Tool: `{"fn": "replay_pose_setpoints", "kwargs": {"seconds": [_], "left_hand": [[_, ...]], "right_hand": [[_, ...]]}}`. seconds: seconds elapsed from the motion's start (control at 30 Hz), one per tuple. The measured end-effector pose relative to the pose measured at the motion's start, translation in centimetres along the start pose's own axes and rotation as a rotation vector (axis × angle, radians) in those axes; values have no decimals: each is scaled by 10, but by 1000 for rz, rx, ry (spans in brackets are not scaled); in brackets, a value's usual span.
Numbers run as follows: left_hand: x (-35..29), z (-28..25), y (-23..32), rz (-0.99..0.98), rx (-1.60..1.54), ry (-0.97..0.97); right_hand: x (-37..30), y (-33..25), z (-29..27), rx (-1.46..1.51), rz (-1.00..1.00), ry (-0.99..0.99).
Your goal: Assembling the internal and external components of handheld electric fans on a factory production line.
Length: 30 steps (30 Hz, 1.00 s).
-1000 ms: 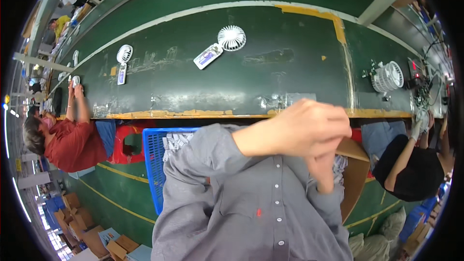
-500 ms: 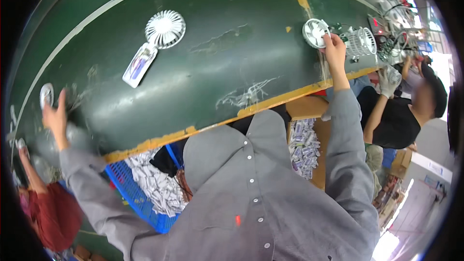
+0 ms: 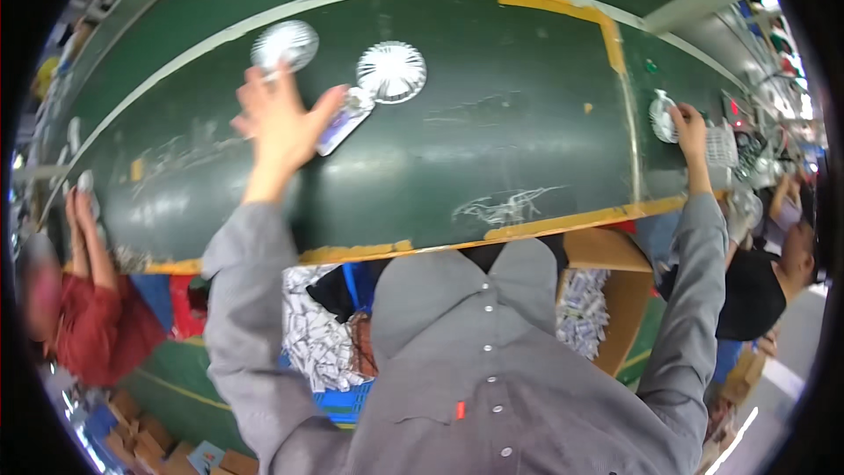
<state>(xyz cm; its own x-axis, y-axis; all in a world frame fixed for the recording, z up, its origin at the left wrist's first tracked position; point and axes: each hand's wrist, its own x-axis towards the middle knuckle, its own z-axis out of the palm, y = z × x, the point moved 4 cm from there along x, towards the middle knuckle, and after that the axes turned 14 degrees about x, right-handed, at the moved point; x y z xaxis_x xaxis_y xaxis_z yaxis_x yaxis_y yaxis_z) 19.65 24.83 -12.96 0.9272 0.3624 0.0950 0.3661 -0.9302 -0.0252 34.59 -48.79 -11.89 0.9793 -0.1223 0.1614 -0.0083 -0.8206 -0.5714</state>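
My left hand (image 3: 288, 127) is stretched over the green table with its fingers spread. Its fingertips overlap the lower edge of a round white fan head (image 3: 287, 42), slightly blurred; whether they touch it I cannot tell. Right beside this hand lies a white handheld fan (image 3: 392, 72) with a slatted round head, its handle pointing down-left and showing purple parts, partly covered by the thumb. At the far right, my right hand (image 3: 693, 130) pinches a round white fan piece (image 3: 662, 117), held nearly edge-on above the table.
A white mesh basket (image 3: 722, 147) and tangled small parts stand beyond my right hand. Below the table edge are a carton (image 3: 626, 303) and a blue crate (image 3: 345, 403) of small white packets. Co-workers sit left, in a red top (image 3: 110, 330), and right, in black (image 3: 754, 299).
The view has swung left. My left hand has come from the far left in toward the lying fan, and a second round fan head now shows at its fingertips. The right hand keeps its fan piece.
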Motion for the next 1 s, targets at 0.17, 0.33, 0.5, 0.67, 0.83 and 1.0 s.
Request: {"fn": "replay_pose_setpoints", "kwargs": {"seconds": [0.17, 0.33, 0.5, 0.67, 0.83, 1.0], "left_hand": [[-10, -49, 77, 353, -213, 64], [-35, -68, 149, 502, 31, 76], [-100, -175, 203, 713, -629, 31], [-163, -241, 199, 875, -781, 269], [-183, -232, 191, 648, -1043, 103], [-178, -188, 159, 234, -1773, -24]], "right_hand": [[-82, -143, 54, 61, -433, 261], [-219, -240, 107, 499, -456, -76], [-243, -293, 79, 624, -489, 62], [-226, -313, 63, 885, -440, -105], [-258, -319, 52, 1670, -84, -564], [-252, -293, 48, 2467, 73, -848]]}}
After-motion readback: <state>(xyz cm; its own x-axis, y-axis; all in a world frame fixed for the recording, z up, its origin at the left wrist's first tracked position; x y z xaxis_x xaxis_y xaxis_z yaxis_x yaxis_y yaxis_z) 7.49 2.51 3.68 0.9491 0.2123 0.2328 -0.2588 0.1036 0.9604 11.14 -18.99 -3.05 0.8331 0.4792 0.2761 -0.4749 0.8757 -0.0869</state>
